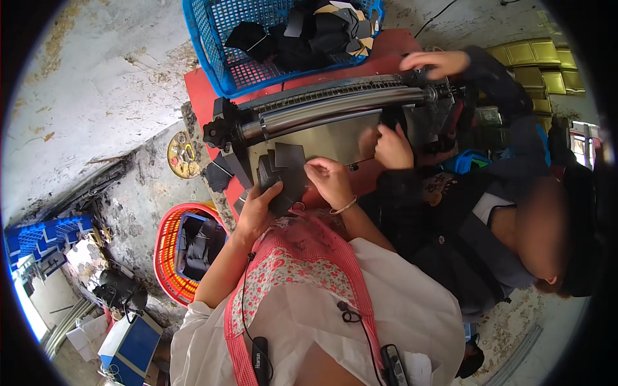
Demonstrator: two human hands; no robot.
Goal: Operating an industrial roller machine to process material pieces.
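My left hand (pixel 257 209) is closed around a fanned stack of flat black pieces (pixel 287 190), perhaps leather or thin board, held close to my apron. One squarish dark grey piece (pixel 290 156) sticks out at the top of the stack. The thumb and finger of my right hand (pixel 331 183) are pinched together at the right edge of these pieces; a bangle is on that wrist. Just beyond my hands lies the metal bed (pixel 328 143) of a roller machine, with its shiny long roller (pixel 341 112) running across.
At my right a co-worker has one hand (pixel 394 149) on a black piece by the roller and another (pixel 438 63) at its far right end. A blue basket (pixel 222 71) of black pieces stands behind the machine. A red basket (pixel 168 257) is at lower left.
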